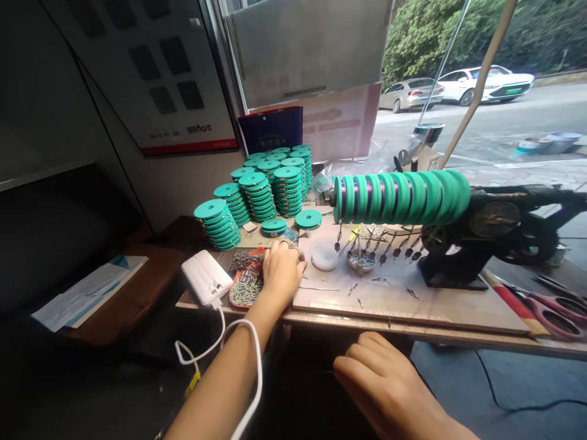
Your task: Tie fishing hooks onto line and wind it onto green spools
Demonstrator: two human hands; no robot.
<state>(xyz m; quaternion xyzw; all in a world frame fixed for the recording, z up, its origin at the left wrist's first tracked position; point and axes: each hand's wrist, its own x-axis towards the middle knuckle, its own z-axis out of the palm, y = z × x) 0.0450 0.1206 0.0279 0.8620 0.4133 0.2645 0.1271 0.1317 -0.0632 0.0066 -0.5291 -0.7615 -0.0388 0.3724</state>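
- Left hand [282,269]: on counter [413,333], beside tray [245,288] of small metal parts. Fingers [287,245] bent down just short of loose spools [274,226]; pinch cannot be told.
- Right hand [385,379]: below counter edge, fingers [355,360] loosely curled together, empty.
- Power bank [206,278]: left of tray, white cable [229,342] hanging.
- Spool stacks [257,192]: behind.
- Spool row [398,197]: on winder.
- Scissors [550,308]: far right.

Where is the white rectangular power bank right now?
Head view: the white rectangular power bank lies at the left edge of the wooden workbench, just left of the orange tray of small metal parts beside the left hand.
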